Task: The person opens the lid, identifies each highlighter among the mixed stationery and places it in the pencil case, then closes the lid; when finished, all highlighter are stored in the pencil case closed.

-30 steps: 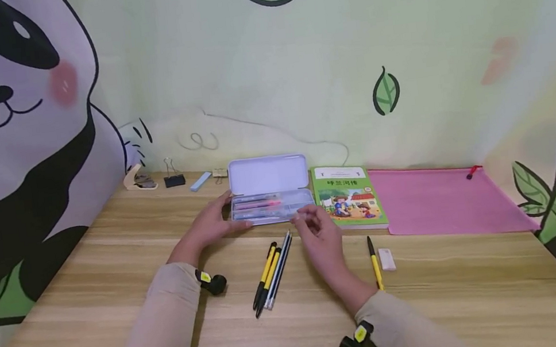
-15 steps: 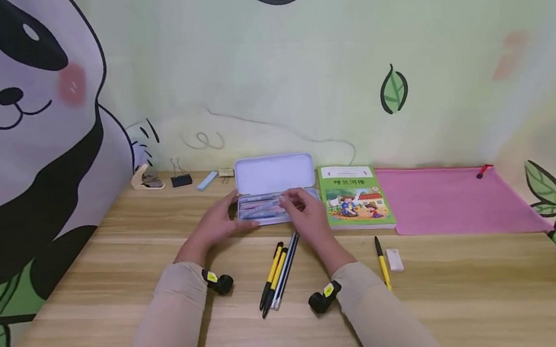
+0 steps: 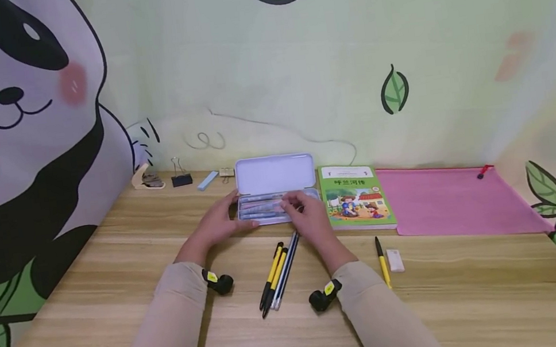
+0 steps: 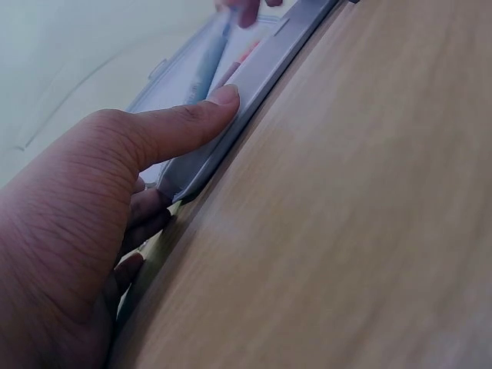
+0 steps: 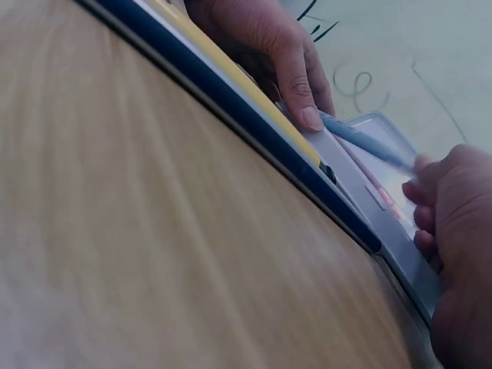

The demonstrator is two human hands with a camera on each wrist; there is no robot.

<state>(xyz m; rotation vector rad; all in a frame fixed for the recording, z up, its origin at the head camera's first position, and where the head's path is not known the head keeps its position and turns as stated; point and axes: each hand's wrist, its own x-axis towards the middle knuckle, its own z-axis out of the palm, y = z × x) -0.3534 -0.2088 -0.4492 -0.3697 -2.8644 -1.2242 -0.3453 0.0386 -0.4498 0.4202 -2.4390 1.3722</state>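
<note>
An open, pale lilac tin pencil case (image 3: 275, 174) stands at the back of the table, lid raised. My left hand (image 3: 214, 225) grips its left end, the thumb (image 4: 223, 96) on the front rim and the other fingers round the side. Over the tray's right half, my right hand (image 3: 308, 216) pinches one end of a light blue pen (image 5: 369, 144). That pen slants over the tray, its other end near my left thumb in the right wrist view. Several pens, some bluish and one reddish, lie inside, partly hidden by my fingers.
Two yellow-and-black pens (image 3: 274, 281) and dark striped pencils (image 3: 287, 268) lie in front of the case. To the right are a green book (image 3: 356, 198), a pink pouch (image 3: 453, 198), another yellow pen (image 3: 383, 265) and an eraser (image 3: 395, 260). A black binder clip (image 3: 182, 180) sits back left.
From the case's front right corner, my right hand has moved in over the tray with the pen. My left hand stays at the left end. The head view has shifted slightly.
</note>
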